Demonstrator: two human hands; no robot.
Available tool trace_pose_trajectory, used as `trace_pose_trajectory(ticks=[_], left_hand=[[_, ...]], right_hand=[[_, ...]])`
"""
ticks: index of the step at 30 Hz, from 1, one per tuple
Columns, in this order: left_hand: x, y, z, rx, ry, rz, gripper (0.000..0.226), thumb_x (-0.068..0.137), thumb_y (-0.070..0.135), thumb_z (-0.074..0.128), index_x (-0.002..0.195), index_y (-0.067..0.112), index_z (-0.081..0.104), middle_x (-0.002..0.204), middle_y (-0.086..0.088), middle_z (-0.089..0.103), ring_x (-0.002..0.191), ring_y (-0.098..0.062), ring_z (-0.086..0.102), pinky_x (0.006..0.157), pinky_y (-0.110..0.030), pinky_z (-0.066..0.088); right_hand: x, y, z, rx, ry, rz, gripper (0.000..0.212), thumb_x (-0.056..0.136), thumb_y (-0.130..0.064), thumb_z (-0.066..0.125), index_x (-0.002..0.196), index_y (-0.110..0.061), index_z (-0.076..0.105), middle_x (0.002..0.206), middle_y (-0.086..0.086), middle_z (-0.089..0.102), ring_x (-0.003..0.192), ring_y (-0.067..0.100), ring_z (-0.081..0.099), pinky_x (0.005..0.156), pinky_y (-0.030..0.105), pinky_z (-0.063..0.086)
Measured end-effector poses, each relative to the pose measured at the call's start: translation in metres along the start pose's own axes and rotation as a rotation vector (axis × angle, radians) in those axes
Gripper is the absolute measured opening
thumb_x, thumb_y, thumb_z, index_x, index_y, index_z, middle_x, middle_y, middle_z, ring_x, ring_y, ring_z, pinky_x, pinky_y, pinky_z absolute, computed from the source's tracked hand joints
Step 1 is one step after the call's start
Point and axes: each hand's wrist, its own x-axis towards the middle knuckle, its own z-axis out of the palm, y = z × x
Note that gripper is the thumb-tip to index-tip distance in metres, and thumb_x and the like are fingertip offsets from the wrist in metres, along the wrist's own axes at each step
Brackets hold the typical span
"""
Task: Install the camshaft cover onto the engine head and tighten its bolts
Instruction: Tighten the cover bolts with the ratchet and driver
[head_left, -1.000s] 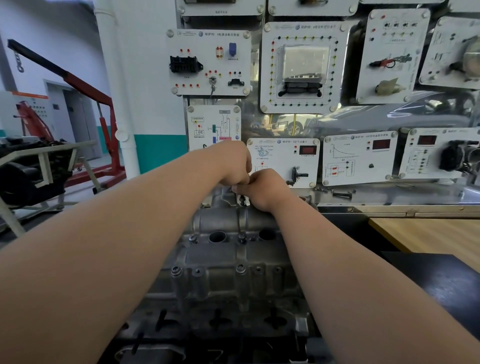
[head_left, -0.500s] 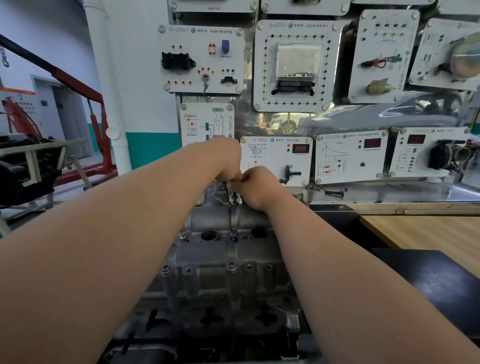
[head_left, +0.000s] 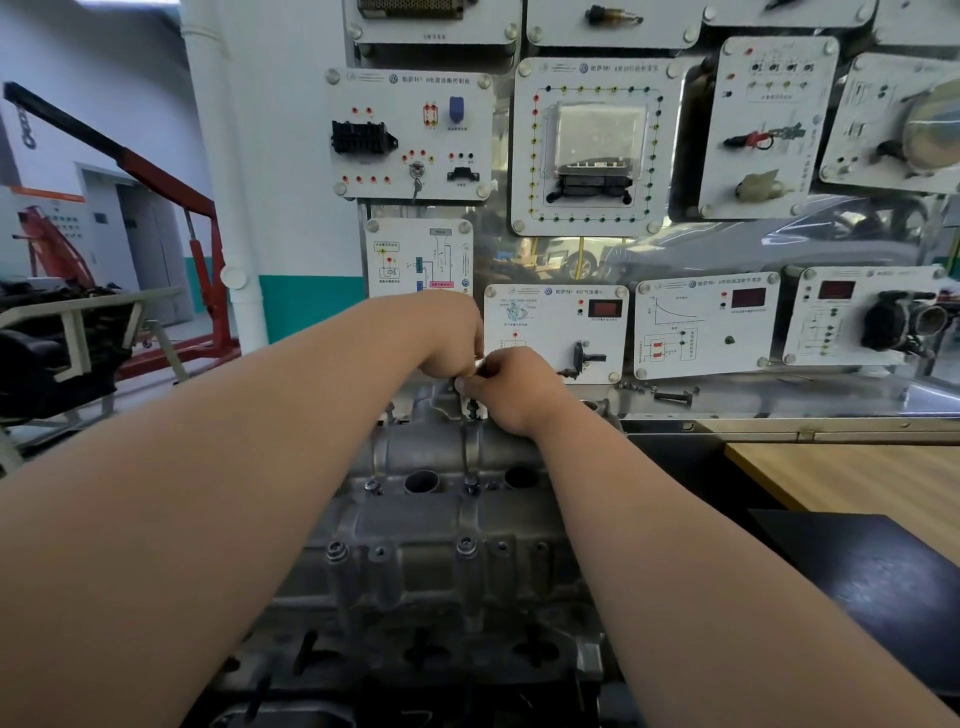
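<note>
We pinch a small metal piece (head_left: 480, 365) between left hand (head_left: 451, 338) and right hand (head_left: 514, 387) above the far bolt (head_left: 471, 408); any tilt could cross-thread it.

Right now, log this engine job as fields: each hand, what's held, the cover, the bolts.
left hand: curled, at the cover's far end
right hand: curled, touching the left hand
held: small metal tool, pinched between both hands
camshaft cover: sits on the engine head
seated bolts: several stand in the cover
loose bolts: behind the engine, right of the hands
</note>
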Motion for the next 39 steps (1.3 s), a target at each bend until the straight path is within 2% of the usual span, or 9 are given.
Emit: trace_pose_trajectory(ticks=[5,11,14,17,20,26,32,35,39], left_hand=[[0.002,-0.006,0.006,-0.036,0.022,0.058,0.028,0.090,0.017,0.056,0.117,0.021,0.064,0.117,0.002,0.062,0.106,-0.020,0.057,0.093,-0.036,0.047],[0.011,-0.001,0.014,-0.050,0.092,-0.066,0.039,0.090,0.044,0.052,0.065,0.015,0.049,0.069,-0.003,0.053,0.064,-0.017,0.049,0.058,-0.030,0.034],[0.009,0.002,0.009,-0.062,0.077,-0.052,0.039,0.087,0.041,0.057,0.060,0.015,0.048,0.063,-0.002,0.051,0.063,-0.019,0.050,0.053,-0.028,0.033],[0.002,0.001,0.000,0.037,-0.016,0.012,0.016,0.087,0.028,0.060,0.089,0.014,0.069,0.090,-0.002,0.064,0.087,-0.021,0.060,0.067,-0.027,0.044],[-0.003,-0.003,0.004,0.034,-0.003,0.050,0.033,0.089,0.015,0.058,0.120,0.026,0.063,0.110,0.004,0.063,0.100,-0.018,0.056,0.081,-0.031,0.046],[-0.001,-0.009,0.012,-0.006,0.090,-0.010,0.030,0.090,0.030,0.056,0.120,0.024,0.059,0.118,0.004,0.061,0.113,-0.020,0.052,0.096,-0.038,0.035],[0.006,0.005,0.018,-0.043,0.157,-0.091,0.037,0.088,0.039,0.055,0.063,0.015,0.044,0.067,-0.001,0.048,0.063,-0.017,0.043,0.071,-0.036,0.033],[0.000,0.002,0.009,0.002,0.082,-0.038,0.014,0.086,0.031,0.061,0.089,0.017,0.065,0.088,-0.001,0.064,0.086,-0.022,0.058,0.073,-0.037,0.045],[-0.006,-0.007,0.011,-0.020,0.080,0.037,0.031,0.088,0.017,0.057,0.116,0.030,0.064,0.109,0.006,0.065,0.103,-0.019,0.056,0.089,-0.039,0.046]], right_hand=[[-0.001,-0.001,-0.003,0.019,-0.016,-0.010,0.041,0.089,-0.024,0.065,0.052,-0.019,0.048,0.053,-0.002,0.046,0.051,0.011,0.040,0.047,0.023,0.029],[-0.003,-0.005,-0.002,-0.028,-0.032,0.002,0.024,0.088,-0.025,0.064,0.071,-0.008,0.065,0.069,0.009,0.061,0.065,0.022,0.050,0.055,0.029,0.035],[-0.002,-0.003,-0.002,-0.044,-0.015,0.001,0.026,0.087,-0.024,0.063,0.065,-0.011,0.061,0.067,0.008,0.060,0.067,0.025,0.050,0.053,0.029,0.034],[-0.002,-0.002,0.000,-0.022,-0.010,0.011,0.034,0.086,-0.030,0.069,0.059,-0.015,0.054,0.060,0.004,0.054,0.063,0.022,0.048,0.051,0.027,0.034],[-0.003,-0.002,0.000,0.013,-0.039,-0.013,0.022,0.089,-0.029,0.067,0.073,-0.015,0.062,0.074,0.006,0.063,0.071,0.019,0.054,0.059,0.029,0.038],[-0.001,0.000,0.000,0.017,-0.032,-0.014,0.036,0.089,-0.024,0.066,0.057,-0.019,0.052,0.053,-0.002,0.047,0.051,0.011,0.040,0.048,0.025,0.029],[0.002,-0.001,0.000,-0.065,-0.011,-0.013,0.040,0.085,-0.028,0.070,0.053,-0.018,0.048,0.054,0.000,0.047,0.051,0.012,0.037,0.048,0.028,0.030],[0.001,0.000,0.001,-0.043,-0.024,-0.022,0.033,0.086,-0.031,0.070,0.060,-0.020,0.054,0.059,-0.002,0.053,0.056,0.010,0.045,0.051,0.026,0.033],[-0.002,0.000,-0.001,0.034,-0.051,-0.041,0.018,0.090,-0.025,0.066,0.079,-0.011,0.067,0.071,0.002,0.061,0.061,0.011,0.050,0.053,0.020,0.036]])
